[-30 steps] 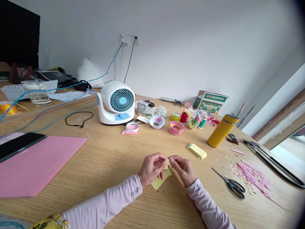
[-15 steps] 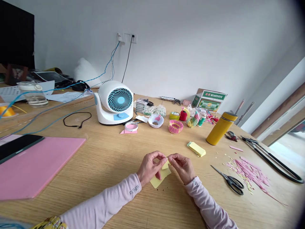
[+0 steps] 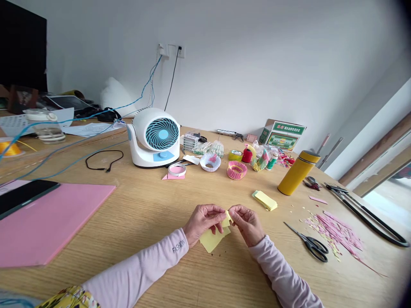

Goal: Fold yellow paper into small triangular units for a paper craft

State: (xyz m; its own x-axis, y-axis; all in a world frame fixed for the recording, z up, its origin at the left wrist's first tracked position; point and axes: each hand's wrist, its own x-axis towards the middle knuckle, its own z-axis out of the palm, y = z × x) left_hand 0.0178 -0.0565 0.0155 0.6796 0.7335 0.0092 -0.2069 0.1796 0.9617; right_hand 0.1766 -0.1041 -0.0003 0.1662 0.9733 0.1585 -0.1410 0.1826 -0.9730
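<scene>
Between my fingertips is a small piece of yellow paper (image 3: pixel 226 221), pinched by both hands above the table. My left hand (image 3: pixel 205 220) grips its left side with thumb and forefinger. At the top right edge, my right hand (image 3: pixel 247 222) pinches the same piece. Below my left hand a larger yellow sheet (image 3: pixel 211 243) lies on the wood, partly covered by the fingers. Farther off to the right lies a stack of yellow paper slips (image 3: pixel 265 200). Black-handled scissors (image 3: pixel 310 244) rest to the right of my right hand, blades slightly apart.
Pink paper strips (image 3: pixel 340 233) lie scattered at right, near a yellow bottle (image 3: pixel 295 175). A white fan (image 3: pixel 154 139) stands at the back, with a pink woven basket (image 3: pixel 236 170) and a white one (image 3: pixel 210 162) to its right. A pink board (image 3: pixel 64 218) bears a phone (image 3: pixel 27 196).
Both hands have shifted very slightly, and the small yellow piece between the fingertips is turned a little. The larger sheet beneath has slid slightly left.
</scene>
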